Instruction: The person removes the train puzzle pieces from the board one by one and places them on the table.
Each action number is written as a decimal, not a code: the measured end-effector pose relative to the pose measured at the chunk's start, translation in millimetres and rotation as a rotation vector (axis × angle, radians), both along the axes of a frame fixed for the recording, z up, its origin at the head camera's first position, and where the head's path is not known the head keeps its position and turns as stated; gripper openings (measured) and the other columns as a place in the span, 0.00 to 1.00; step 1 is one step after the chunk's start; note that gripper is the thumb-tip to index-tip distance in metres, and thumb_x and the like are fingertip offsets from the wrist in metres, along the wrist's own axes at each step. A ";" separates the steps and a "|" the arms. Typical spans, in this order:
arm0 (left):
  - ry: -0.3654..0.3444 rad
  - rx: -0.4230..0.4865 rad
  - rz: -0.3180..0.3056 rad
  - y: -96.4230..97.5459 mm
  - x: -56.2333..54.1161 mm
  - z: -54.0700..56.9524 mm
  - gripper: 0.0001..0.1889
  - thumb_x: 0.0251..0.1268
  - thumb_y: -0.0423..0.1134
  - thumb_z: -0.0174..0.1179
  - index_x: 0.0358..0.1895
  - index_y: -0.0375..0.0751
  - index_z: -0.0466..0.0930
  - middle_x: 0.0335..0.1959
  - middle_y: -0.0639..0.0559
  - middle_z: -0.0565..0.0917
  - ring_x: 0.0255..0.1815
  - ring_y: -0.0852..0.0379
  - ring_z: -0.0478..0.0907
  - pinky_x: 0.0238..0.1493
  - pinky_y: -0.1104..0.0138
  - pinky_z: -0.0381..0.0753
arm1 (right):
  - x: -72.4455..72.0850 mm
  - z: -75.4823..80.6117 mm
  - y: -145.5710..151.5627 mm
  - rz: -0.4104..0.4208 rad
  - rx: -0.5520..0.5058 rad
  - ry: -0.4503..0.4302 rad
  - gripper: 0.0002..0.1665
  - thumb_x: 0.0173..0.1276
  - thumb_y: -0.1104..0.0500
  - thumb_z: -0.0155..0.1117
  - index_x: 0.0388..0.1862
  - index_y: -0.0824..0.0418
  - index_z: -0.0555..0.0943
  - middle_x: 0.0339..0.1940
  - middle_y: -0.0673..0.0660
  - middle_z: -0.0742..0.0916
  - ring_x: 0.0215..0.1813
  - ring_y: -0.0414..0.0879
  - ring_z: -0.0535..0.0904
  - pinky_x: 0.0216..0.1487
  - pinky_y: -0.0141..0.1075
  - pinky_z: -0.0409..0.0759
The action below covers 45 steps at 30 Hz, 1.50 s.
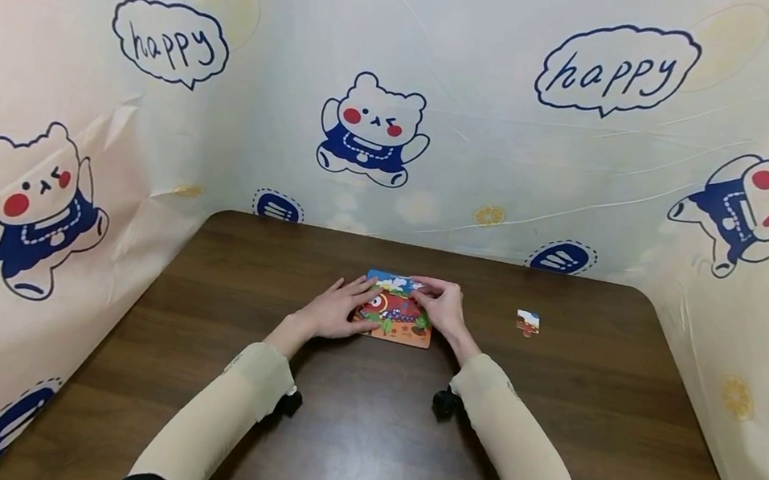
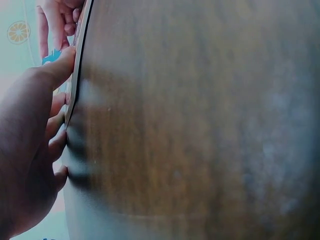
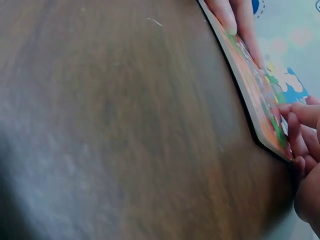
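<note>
A colourful jigsaw puzzle (image 1: pixel 396 329) with a red creature on an orange ground lies flat on the table. Its far part shows blue sky and white cloud. My left hand (image 1: pixel 337 311) rests on its left side, fingers spread and fairly straight, thumb on the near edge. At the far right corner my right hand (image 1: pixel 442 309) pinches a blue-and-white puzzle piece between thumb and forefinger, partly hidden by the fingers. In the right wrist view a blue part with white cloud (image 3: pixel 292 82) rises at a slant above the board's surface, close to the right fingertips.
A loose puzzle piece (image 1: pixel 528 322), white and blue with a reddish-brown end, lies to the right of the puzzle. The brown wooden table (image 1: pixel 358 439) has a printed cloth (image 1: pixel 474 171) hanging behind and at both sides.
</note>
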<state>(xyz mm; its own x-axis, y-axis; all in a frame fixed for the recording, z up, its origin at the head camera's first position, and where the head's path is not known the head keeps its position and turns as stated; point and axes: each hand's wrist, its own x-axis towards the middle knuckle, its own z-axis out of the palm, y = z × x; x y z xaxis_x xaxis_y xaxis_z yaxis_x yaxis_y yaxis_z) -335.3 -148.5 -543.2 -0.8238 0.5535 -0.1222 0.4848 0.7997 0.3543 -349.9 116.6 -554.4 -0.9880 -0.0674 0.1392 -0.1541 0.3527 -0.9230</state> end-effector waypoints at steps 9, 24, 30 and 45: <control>-0.016 0.008 0.001 -2.1 1.5 -2.5 0.45 0.81 0.67 0.58 0.91 0.54 0.54 0.94 0.51 0.49 0.96 0.46 0.43 0.93 0.38 0.41 | -1.0 -0.1 3.3 0.045 -0.034 -0.027 0.14 0.79 0.68 0.69 0.58 0.65 0.92 0.44 0.70 0.95 0.37 0.53 0.93 0.43 0.32 0.92; -0.010 -0.001 -0.016 0.5 2.1 0.3 0.45 0.81 0.67 0.57 0.91 0.55 0.54 0.94 0.51 0.50 0.96 0.46 0.43 0.93 0.38 0.41 | -4.7 15.1 5.1 0.075 0.043 -0.007 0.14 0.80 0.66 0.69 0.59 0.64 0.92 0.40 0.67 0.95 0.32 0.52 0.93 0.39 0.35 0.92; 0.002 0.011 -0.011 0.1 2.3 -0.8 0.45 0.81 0.67 0.58 0.91 0.56 0.54 0.94 0.51 0.50 0.96 0.46 0.44 0.93 0.37 0.42 | -5.9 11.8 3.6 0.041 0.041 -0.046 0.14 0.81 0.65 0.68 0.60 0.64 0.91 0.43 0.68 0.95 0.32 0.49 0.93 0.44 0.39 0.94; 0.034 -0.002 -0.104 0.8 3.0 2.2 0.28 0.87 0.61 0.54 0.84 0.71 0.69 0.94 0.51 0.53 0.95 0.35 0.43 0.88 0.27 0.42 | -9.2 6.8 3.9 0.028 0.061 -0.052 0.14 0.81 0.64 0.68 0.60 0.65 0.91 0.44 0.66 0.96 0.33 0.45 0.94 0.49 0.41 0.94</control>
<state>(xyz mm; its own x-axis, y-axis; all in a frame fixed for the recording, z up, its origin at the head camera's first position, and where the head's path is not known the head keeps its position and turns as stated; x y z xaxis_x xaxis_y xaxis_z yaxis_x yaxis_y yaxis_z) -332.4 -147.7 -541.0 -0.7659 0.6358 -0.0960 0.5767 0.7453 0.3346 -359.1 120.5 -547.5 -0.9913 -0.1020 0.0830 -0.1175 0.4046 -0.9069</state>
